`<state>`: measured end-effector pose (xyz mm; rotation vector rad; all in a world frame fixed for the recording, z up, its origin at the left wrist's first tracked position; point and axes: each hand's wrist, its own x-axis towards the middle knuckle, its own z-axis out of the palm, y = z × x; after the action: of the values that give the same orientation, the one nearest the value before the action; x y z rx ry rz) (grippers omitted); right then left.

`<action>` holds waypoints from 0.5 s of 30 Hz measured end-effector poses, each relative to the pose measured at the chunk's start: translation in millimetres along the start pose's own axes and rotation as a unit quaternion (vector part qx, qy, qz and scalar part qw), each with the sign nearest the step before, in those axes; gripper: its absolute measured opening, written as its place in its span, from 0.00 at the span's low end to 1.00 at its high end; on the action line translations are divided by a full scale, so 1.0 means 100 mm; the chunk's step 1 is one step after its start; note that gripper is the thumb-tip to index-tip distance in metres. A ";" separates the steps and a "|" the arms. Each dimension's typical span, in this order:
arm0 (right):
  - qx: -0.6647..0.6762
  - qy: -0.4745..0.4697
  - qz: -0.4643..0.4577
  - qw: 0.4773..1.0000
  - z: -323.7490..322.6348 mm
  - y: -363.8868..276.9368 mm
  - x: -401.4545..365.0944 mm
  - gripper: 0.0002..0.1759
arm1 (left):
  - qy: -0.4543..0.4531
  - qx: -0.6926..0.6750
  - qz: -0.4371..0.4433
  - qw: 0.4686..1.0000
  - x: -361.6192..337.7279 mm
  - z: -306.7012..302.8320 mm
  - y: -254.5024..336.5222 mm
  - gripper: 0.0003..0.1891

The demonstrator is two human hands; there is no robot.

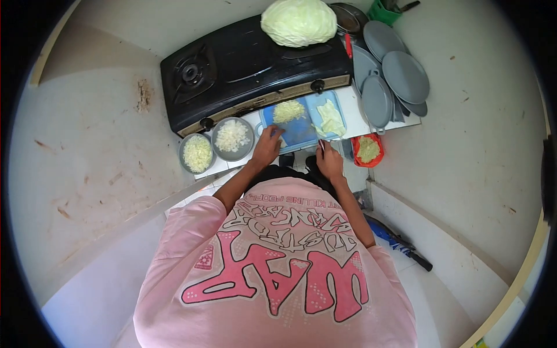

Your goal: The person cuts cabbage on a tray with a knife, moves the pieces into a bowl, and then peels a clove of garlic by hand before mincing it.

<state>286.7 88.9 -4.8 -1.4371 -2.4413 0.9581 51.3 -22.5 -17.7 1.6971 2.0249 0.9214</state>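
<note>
A blue cutting board (299, 134) lies at the counter's front edge. On it sit a pile of shredded cabbage (289, 111) and, to the right, some pale cabbage leaves (331, 119). My left hand (268, 146) rests at the board's near left edge, fingers apart and partly bent, with small cabbage bits by the fingertips. At the near right edge my right hand (329, 160) is closed around the handle of a knife (322, 144); most of its blade is hard to make out.
Bowls of chopped cabbage (197, 154) and chopped white pieces (232, 138) stand left. A black gas stove (232, 64) bears a cabbage head (299, 23). Grey plates (405, 77) lean at right, above a red bag (368, 151) of shreds. Walls close in both sides.
</note>
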 end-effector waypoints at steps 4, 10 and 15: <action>-0.037 0.013 0.010 0.999 0.11 -0.27 0.19 0.21 | -0.026 -0.024 -0.018 0.999 -0.06 0.01 -0.10 0.27; -0.065 0.032 0.017 0.997 0.23 -0.34 0.28 0.26 | 0.023 -0.113 -0.073 0.991 -0.02 0.07 -0.20 0.27; -0.064 0.043 -0.001 0.997 0.34 -0.30 0.28 0.31 | 0.038 -0.174 -0.171 0.969 0.02 0.04 -0.23 0.21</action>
<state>235.2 86.6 -19.2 -1.4833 -2.4796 0.7354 36.1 -21.0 -35.9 1.1021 1.9742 1.1476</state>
